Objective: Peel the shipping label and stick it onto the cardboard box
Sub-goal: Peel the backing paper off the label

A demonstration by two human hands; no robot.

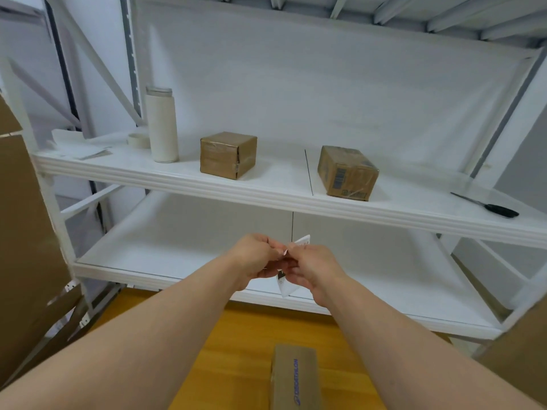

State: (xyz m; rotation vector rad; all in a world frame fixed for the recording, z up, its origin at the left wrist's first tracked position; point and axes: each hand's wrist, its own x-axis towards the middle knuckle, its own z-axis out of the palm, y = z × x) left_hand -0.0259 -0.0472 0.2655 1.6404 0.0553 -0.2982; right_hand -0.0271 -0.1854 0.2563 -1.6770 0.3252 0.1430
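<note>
A small white shipping label (286,287) is pinched between both hands in front of the lower shelf. My left hand (256,257) grips its left side and my right hand (310,266) its right side, with one corner sticking up above the fingers and another hanging below. Two taped cardboard boxes stand on the middle shelf: a cube-shaped box (226,155) at the centre and a barcode-printed box (346,173) to its right. A third cardboard box (296,377) with blue lettering lies on the wooden floor below my arms.
A white bottle (161,125), a tape roll (138,140) and loose white sheets (75,145) sit at the shelf's left end. Black-handled scissors (488,205) lie at its right end. Large cardboard sheets (26,232) lean at the left, and more cardboard (521,359) at the right.
</note>
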